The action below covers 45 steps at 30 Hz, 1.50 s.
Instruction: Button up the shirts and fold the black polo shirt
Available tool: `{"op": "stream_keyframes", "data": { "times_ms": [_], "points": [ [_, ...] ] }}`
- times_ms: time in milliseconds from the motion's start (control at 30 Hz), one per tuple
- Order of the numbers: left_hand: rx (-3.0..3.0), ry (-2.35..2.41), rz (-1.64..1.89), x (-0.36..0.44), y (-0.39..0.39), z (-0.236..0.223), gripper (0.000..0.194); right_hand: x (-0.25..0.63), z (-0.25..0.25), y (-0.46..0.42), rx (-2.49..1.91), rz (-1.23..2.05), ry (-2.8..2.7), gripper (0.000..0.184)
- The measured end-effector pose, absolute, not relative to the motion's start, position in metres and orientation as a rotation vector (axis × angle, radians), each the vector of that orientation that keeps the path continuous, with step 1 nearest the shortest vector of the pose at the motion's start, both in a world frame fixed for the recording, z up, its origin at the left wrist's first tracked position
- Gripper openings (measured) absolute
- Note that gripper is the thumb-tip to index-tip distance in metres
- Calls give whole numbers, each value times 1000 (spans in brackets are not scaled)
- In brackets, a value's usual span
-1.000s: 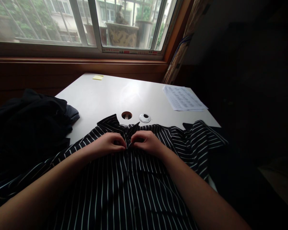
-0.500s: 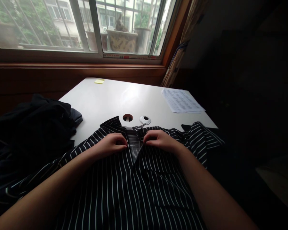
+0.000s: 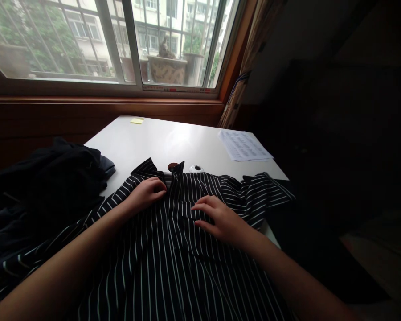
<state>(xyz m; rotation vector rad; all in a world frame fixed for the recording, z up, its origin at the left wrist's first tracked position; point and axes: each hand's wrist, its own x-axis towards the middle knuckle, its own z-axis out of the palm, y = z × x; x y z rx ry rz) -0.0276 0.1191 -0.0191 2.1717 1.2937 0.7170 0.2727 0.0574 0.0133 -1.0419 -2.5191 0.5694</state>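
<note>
A black shirt with thin white stripes (image 3: 173,263) lies spread on the white table (image 3: 173,140), collar toward the window. My left hand (image 3: 147,192) rests on the shirt just below the left collar, its fingers curled on the fabric by the front opening. My right hand (image 3: 217,217) lies flat on the right chest of the shirt, fingers stretched out and pointing left. Both forearms reach in from the bottom edge.
A heap of dark clothing (image 3: 50,178) sits at the table's left. A printed sheet of paper (image 3: 243,146) lies at the far right, a yellow sticky note (image 3: 137,121) at the far edge. A round cable grommet (image 3: 196,168) shows behind the collar. The window sill runs behind the table.
Both hands held the shirt's front edges together, then pulled them apart. The right hand has since let go, moved down and flattened on the chest; the front now lies closed.
</note>
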Motion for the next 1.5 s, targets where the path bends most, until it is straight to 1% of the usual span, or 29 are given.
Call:
{"op": "stream_keyframes", "data": {
  "times_ms": [133,233,333,400,500,667,767,900,1000,1133,1200,1333,1500],
  "points": [
    [2275,1388,677,-39,126,-15,14,266,-3,43,-985,449,-2676,46],
    [2362,1507,667,-40,117,-8,11,267,-15,43,-1009,396,-2722,55],
    [2425,1553,685,-30,92,2,11,270,-21,47,-1046,382,-2736,56],
    [2379,1514,621,-21,75,7,15,272,-22,48,-1041,381,-2746,56],
    [2210,1448,479,-10,59,8,26,275,-21,48,-1015,389,-2749,56],
    [1859,1507,353,-3,56,4,30,280,-20,48,-994,350,-2749,53],
    [1598,1515,322,-2,57,3,29,277,-13,51,-977,310,-2712,47],
    [1501,1474,382,-5,57,-3,30,252,-1,57,-998,272,-2564,23],
    [1513,1402,389,-10,57,-9,32,225,-2,61,-1009,305,-2499,19],
    [1547,1378,410,-14,57,-14,34,200,-16,62,-1056,460,-2434,9],
    [1555,1376,415,-15,57,-16,34,195,-24,61,-1098,510,-2381,8],
    [1558,1366,414,-17,58,-19,36,194,-32,62,-1106,547,-2351,15],
    [1537,1390,411,-16,55,-17,34,193,-33,66,-1073,579,-2370,9]
  ]
}}
